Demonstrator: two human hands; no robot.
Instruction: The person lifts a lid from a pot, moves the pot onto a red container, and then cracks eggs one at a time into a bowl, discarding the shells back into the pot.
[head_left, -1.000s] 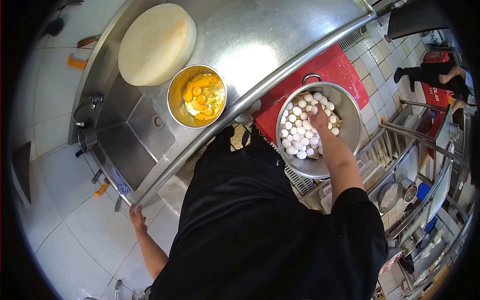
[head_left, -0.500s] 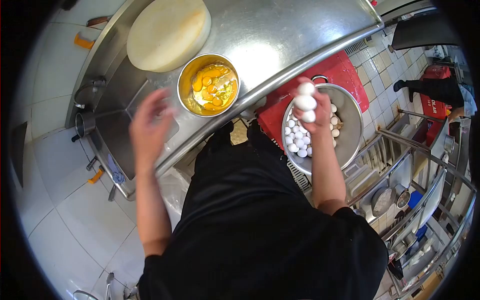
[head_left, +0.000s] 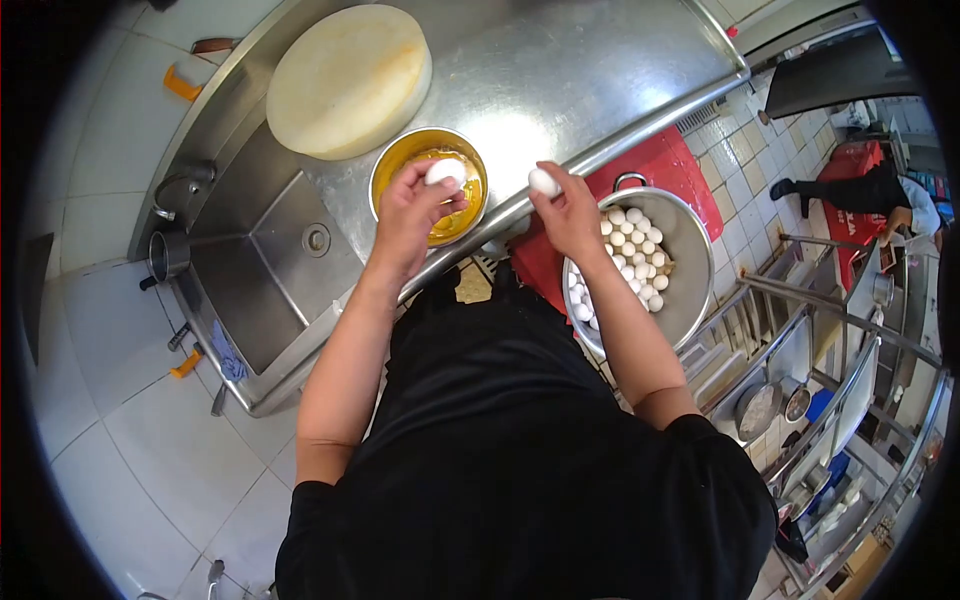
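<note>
Over the steel pot [head_left: 377,182] of cracked raw eggs, my left hand [head_left: 400,225] is closed around a white egg [head_left: 446,173]. The pot stands near the counter's front edge, with yellow yolk [head_left: 450,226] visible inside it. My right hand [head_left: 570,218] grips another white egg [head_left: 544,182] beside the counter edge, to the right of the pot; its curled fingers may hide more eggs. Below and right of that hand, a large steel bowl [head_left: 690,285] contains many whole white eggs [head_left: 632,240]. Part of this bowl is behind my right forearm.
A thick round cutting board [head_left: 350,80] lies on the steel counter [head_left: 560,60]. To the left is a sink [head_left: 250,270] with a faucet [head_left: 180,185]. A red surface [head_left: 650,165] lies under the bowl. Wire shelving [head_left: 800,370] and another person [head_left: 870,200] are at right.
My left hand has moved right to the pot and now holds an egg. My right hand, earlier showing three eggs above the bowl, has moved left toward the pot, with one egg visible.
</note>
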